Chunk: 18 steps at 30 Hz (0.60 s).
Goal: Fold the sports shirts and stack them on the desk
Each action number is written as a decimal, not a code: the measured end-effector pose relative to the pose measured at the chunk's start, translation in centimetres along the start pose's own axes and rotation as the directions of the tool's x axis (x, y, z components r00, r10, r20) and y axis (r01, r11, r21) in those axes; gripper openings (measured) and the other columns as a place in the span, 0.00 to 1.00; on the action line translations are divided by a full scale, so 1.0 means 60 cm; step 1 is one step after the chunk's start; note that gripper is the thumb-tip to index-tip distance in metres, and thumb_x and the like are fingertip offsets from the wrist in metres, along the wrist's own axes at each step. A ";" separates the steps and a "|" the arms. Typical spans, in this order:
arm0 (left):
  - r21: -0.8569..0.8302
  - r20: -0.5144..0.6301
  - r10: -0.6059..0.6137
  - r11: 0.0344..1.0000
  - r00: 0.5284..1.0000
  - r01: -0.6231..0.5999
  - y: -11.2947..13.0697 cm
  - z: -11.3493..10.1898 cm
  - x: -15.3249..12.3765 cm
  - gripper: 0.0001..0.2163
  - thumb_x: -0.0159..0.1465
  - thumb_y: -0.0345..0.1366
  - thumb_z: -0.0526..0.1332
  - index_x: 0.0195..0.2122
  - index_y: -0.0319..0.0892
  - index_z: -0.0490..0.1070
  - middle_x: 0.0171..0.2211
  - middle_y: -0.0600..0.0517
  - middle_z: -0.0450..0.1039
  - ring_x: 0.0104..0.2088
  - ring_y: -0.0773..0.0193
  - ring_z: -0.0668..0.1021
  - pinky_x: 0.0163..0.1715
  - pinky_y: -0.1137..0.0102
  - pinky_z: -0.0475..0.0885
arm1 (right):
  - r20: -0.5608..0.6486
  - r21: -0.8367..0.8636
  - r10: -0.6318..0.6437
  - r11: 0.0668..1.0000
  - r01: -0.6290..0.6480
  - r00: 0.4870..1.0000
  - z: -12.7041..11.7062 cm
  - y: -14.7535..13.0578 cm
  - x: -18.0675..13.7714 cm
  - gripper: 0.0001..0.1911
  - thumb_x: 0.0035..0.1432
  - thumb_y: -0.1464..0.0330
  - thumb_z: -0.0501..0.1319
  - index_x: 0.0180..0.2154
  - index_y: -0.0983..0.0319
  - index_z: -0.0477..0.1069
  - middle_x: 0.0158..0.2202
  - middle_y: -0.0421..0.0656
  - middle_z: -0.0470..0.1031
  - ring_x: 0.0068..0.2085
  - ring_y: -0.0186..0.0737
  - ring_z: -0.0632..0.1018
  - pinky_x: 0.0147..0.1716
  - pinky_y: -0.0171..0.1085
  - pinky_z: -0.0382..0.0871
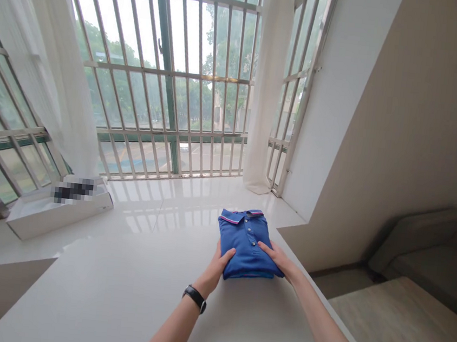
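Note:
A folded blue polo shirt point(247, 249) is between my two hands over the right part of the white surface. Its collar, edged in a pale and pink stripe, points toward the window, and a short row of buttons runs down its front. My left hand point(218, 265) grips the left edge, thumb on top and fingers hidden beneath or behind the cloth. On the right side, my right hand point(278, 258) holds the shirt the same way, its thumb lying near the buttons. A black-banded watch point(195, 298) circles my left wrist. Whether the shirt touches the surface I cannot tell.
A white box point(61, 210) with a blurred-out patch stands at the left on the white ledge point(138, 254). Barred windows point(173, 73) and white curtains point(267, 88) rise behind. Right of the ledge's edge, lower down, are a wooden table point(403, 331) and a dark sofa point(435, 258).

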<state>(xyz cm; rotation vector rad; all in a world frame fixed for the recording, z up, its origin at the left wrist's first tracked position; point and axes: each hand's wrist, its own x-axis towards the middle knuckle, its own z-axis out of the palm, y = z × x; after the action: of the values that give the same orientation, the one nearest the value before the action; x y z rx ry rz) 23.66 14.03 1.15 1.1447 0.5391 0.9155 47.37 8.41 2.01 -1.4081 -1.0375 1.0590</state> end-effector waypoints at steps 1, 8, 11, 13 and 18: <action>-0.002 -0.016 -0.008 1.000 1.000 0.008 0.006 -0.015 -0.018 0.39 0.62 0.45 0.66 0.70 0.48 0.49 0.67 0.43 0.57 0.65 0.47 0.65 0.67 0.53 0.55 | -0.001 -0.017 -0.028 0.999 0.027 1.000 0.021 0.001 -0.005 0.33 0.50 0.48 0.67 0.53 0.60 0.74 0.54 0.48 0.77 0.56 0.56 0.75 0.61 0.55 0.63; -0.015 -0.192 -0.023 1.000 0.981 0.020 0.045 -0.103 -0.148 0.37 0.62 0.45 0.66 0.69 0.48 0.51 0.67 0.45 0.59 0.64 0.48 0.66 0.66 0.53 0.56 | 0.010 -0.082 -0.124 0.989 0.124 0.992 0.173 0.004 -0.046 0.33 0.51 0.47 0.66 0.53 0.60 0.73 0.55 0.48 0.76 0.58 0.55 0.74 0.62 0.55 0.61; -0.008 -0.270 -0.014 1.000 0.963 0.013 0.070 -0.137 -0.200 0.36 0.61 0.43 0.67 0.68 0.48 0.55 0.65 0.45 0.63 0.63 0.48 0.67 0.66 0.54 0.56 | 0.054 -0.074 -0.117 0.990 0.121 0.992 0.236 0.003 -0.062 0.34 0.50 0.47 0.66 0.52 0.60 0.73 0.54 0.48 0.77 0.57 0.57 0.74 0.62 0.55 0.61; -0.008 -0.308 -0.017 1.000 0.951 0.016 0.090 -0.165 -0.233 0.34 0.61 0.42 0.67 0.67 0.47 0.56 0.64 0.45 0.65 0.63 0.48 0.68 0.66 0.54 0.58 | 0.082 -0.075 -0.106 0.991 0.112 0.991 0.282 0.001 -0.076 0.34 0.49 0.46 0.66 0.52 0.60 0.73 0.54 0.48 0.77 0.57 0.57 0.74 0.62 0.55 0.61; -0.011 -0.357 -0.011 1.000 0.934 0.007 0.143 -0.254 -0.309 0.30 0.62 0.40 0.65 0.66 0.46 0.60 0.63 0.46 0.67 0.62 0.49 0.70 0.65 0.55 0.60 | 0.057 -0.177 -0.039 0.983 0.049 0.998 0.412 -0.004 -0.119 0.39 0.52 0.43 0.61 0.57 0.61 0.67 0.58 0.50 0.73 0.60 0.56 0.72 0.62 0.51 0.60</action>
<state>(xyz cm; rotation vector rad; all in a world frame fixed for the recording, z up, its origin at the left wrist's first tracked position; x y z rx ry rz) -1.00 7.73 2.31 0.9683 0.8339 1.1260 21.69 7.22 1.08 -1.4989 -1.2217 0.9954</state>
